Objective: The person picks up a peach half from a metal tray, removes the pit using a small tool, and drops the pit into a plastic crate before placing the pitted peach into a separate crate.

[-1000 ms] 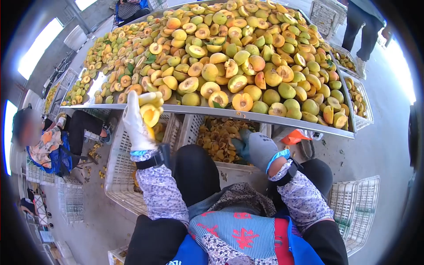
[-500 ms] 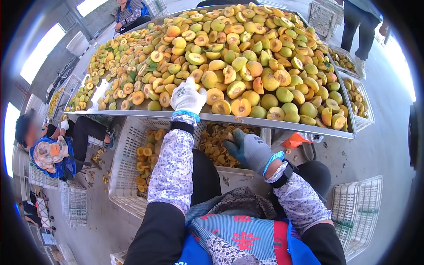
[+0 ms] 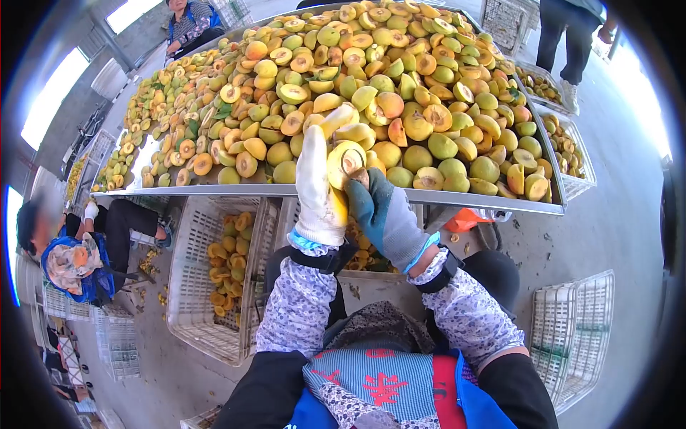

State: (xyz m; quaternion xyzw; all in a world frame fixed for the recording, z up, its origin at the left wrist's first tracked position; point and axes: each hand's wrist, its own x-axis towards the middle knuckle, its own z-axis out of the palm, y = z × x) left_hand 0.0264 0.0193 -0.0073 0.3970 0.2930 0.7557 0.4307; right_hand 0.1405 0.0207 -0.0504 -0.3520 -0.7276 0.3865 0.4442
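My left hand point(image 3: 319, 182), in a white glove, holds a halved apricot point(image 3: 343, 159) above the front edge of the metal table, cut face toward my right hand. In a grey-and-blue glove, my right hand point(image 3: 386, 214) is closed around a small pitting tool point(image 3: 353, 163). Its ring-like end meets the middle of the cut face; my fingers hide most of the tool. Behind both hands lies a heap of halved apricots point(image 3: 400, 89), some cut side up.
The table's metal rim point(image 3: 236, 190) runs just beyond my hands. Below it stands a white crate point(image 3: 187, 275) with apricot halves inside. White crates point(image 3: 572, 336) are at the right. A co-worker point(image 3: 78, 250) sits at the left; another person point(image 3: 568, 36) stands at the far right.
My left hand has come off the heap with an apricot half and turned toward my right hand. My right hand has risen from below the table edge to meet the fruit.
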